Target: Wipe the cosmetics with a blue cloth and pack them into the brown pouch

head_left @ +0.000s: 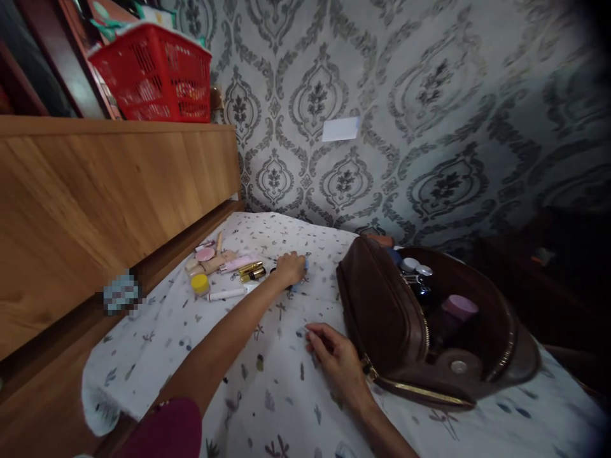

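Observation:
My left hand (290, 268) is stretched out over the patterned white cloth, its fingers closed and bent down. A small blue item and something dark show at its edge; I cannot make out what they are. Just left of it lie gold-and-black tubes (252, 272), a pink tube (238, 263), a white tube (226, 294) and a small jar with a yellow lid (200, 284). My right hand (337, 356) rests over the cloth, fingers apart and loosely bent, holding nothing. Beside it stands an unzipped brown bag (377, 305) with several containers inside, among them a pink-lidded one (459, 308).
The cloth (281, 381) covers the surface up to the patterned wall (315, 95). On the left runs a wooden cabinet (119, 184) with a red basket (162, 76) on top. A white card (340, 129) is on the wall. The right side is dark.

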A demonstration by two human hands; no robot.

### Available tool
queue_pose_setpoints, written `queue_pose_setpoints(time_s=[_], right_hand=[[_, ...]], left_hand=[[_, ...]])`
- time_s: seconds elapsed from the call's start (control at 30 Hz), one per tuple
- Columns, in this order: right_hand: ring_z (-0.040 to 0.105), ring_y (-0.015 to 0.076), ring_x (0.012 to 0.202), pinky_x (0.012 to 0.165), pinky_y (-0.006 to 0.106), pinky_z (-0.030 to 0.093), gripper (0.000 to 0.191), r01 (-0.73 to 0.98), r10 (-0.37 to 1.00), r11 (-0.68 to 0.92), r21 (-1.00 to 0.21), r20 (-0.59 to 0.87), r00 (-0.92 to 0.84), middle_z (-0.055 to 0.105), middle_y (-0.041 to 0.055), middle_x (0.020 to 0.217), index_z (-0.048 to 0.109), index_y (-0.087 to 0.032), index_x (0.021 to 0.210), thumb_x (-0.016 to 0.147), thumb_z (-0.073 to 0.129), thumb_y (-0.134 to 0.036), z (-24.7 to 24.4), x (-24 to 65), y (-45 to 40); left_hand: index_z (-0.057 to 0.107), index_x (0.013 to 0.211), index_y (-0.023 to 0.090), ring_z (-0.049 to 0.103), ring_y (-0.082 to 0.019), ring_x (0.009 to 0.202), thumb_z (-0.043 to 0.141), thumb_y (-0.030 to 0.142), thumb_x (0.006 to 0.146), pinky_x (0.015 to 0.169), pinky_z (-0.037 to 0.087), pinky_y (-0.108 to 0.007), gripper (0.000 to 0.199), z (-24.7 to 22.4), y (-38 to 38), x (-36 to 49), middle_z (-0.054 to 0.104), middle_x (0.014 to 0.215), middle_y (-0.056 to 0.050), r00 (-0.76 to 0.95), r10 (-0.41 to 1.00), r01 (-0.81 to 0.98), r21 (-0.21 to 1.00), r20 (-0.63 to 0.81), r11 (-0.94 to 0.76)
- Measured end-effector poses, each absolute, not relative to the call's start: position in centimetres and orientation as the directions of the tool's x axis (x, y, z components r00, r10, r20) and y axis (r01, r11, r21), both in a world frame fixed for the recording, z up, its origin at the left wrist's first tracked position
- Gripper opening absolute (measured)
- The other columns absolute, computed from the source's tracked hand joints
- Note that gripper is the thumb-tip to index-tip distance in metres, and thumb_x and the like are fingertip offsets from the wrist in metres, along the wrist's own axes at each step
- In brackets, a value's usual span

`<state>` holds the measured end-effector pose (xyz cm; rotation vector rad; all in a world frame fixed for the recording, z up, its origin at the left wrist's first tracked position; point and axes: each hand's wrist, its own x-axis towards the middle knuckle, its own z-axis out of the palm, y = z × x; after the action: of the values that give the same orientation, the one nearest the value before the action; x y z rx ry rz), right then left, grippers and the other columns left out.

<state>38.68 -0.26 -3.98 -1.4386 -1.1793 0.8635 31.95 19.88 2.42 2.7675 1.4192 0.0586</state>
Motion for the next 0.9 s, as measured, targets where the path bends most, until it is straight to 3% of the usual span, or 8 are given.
queue_pose_setpoints(time_s=[0.23,0.63,0.73,0.8,0.9], right_hand=[[0.058,0.0182,0.054,0.05,0.028,0.045,0.048,0.169,0.959,-0.001,-0.986,0.047,0.281,0.066,0.0047,0.062,0.07,-0.015,0.089,0.073,0.066,-0.059,-4.0,38.7,0.0],[0.059,0.0179,0.054,0.051,0.027,0.044,0.043,0.216,0.964,0.024,-0.976,0.08,0.253,0.066,0.0042,0.062,0.07,-0.015,0.087,0.075,0.062,-0.056,-4.3,38.6,-0.1],[0.062,0.0188,0.057,0.051,0.027,0.045,0.039,0.232,0.963,0.041,-0.972,0.1,0.249,0.067,0.0048,0.064,0.071,-0.015,0.088,0.078,0.06,-0.052,-4.2,38.6,-0.2],[0.063,0.019,0.058,0.052,0.027,0.046,0.036,0.241,0.963,0.049,-0.969,0.11,0.247,0.068,0.0049,0.067,0.071,-0.016,0.088,0.08,0.059,-0.049,-4.0,38.5,-0.4],[0.063,0.0184,0.058,0.053,0.027,0.047,0.03,0.27,0.962,0.059,-0.961,0.127,0.241,0.067,0.0038,0.067,0.07,-0.017,0.086,0.081,0.057,-0.043,-3.5,38.4,-0.6]], left_hand=[[0.059,0.125,0.017,0.061,-0.025,0.111,0.061,0.035,0.094,0.092,0.054,-0.047,0.036,2.2,19.0,30.9,0.06,0.129,-0.01,0.658,0.751,0.748,0.062,0.06,-0.66],[0.06,0.122,0.017,0.065,-0.022,0.101,0.06,0.037,0.095,0.088,0.056,-0.043,0.033,3.4,18.9,27.5,0.064,0.119,-0.009,0.532,0.839,0.836,0.086,0.117,-0.542],[0.059,0.124,0.022,0.066,-0.022,0.104,0.054,0.021,0.096,0.09,0.053,-0.038,0.029,4.3,18.6,24.7,0.069,0.114,-0.007,0.476,0.866,0.869,0.07,0.155,-0.49],[0.059,0.126,0.025,0.065,-0.023,0.109,0.048,0.007,0.09,0.091,0.05,-0.034,0.041,4.8,18.0,21.7,0.071,0.114,-0.007,0.421,0.888,0.899,0.045,0.184,-0.435],[0.061,0.121,0.019,0.058,-0.031,0.119,0.043,0.007,0.089,0.092,0.049,-0.041,0.039,5.1,16.4,16.1,0.065,0.126,-0.014,0.337,0.916,0.939,-0.013,0.217,-0.343]])
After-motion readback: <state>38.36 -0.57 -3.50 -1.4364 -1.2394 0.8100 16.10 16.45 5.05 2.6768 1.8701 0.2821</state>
